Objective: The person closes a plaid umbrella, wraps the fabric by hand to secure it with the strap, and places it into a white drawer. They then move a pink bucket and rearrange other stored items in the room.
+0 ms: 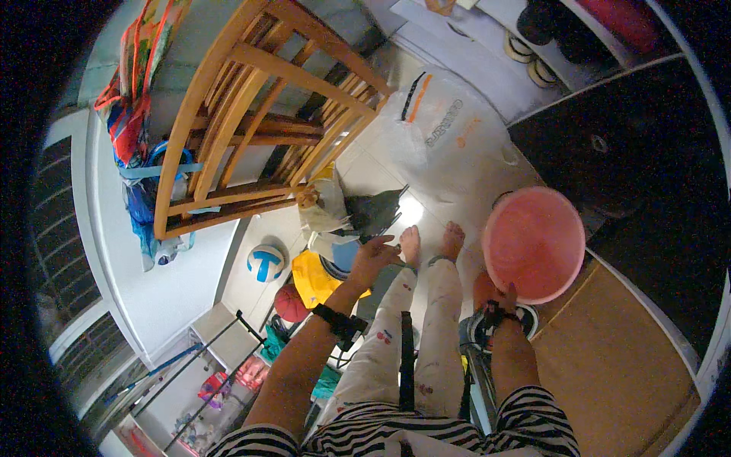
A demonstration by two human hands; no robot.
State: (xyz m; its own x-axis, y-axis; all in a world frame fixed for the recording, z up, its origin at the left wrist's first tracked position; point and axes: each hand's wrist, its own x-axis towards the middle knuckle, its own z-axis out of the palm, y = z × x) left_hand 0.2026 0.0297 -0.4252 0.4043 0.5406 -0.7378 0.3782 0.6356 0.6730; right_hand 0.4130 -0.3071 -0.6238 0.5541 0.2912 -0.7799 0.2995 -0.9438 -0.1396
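A pink plastic bucket (534, 245) is to my right, its round mouth tilted up towards me. My right hand (494, 292) grips it at the near left side of the rim; most of the fingers are hidden or dim. In front of my left leg hangs my left hand (374, 260), fingers loosely bent and apart, with nothing visible in it. Below that hand are a yellow bag (311, 280) and a round blue thing (345, 254) with a dark rim. A black strap with a small device circles each wrist.
Folded wooden frames (274, 108) lean at the upper left. A large translucent plastic bag (451, 137) stands ahead on the tiled floor (365, 163). A blue-and-white ball (266, 264) and a reddish basketball (291, 303) lie left. Dark cabinet doors (622, 137) and a brown cardboard-like panel (617, 348) bound the right.
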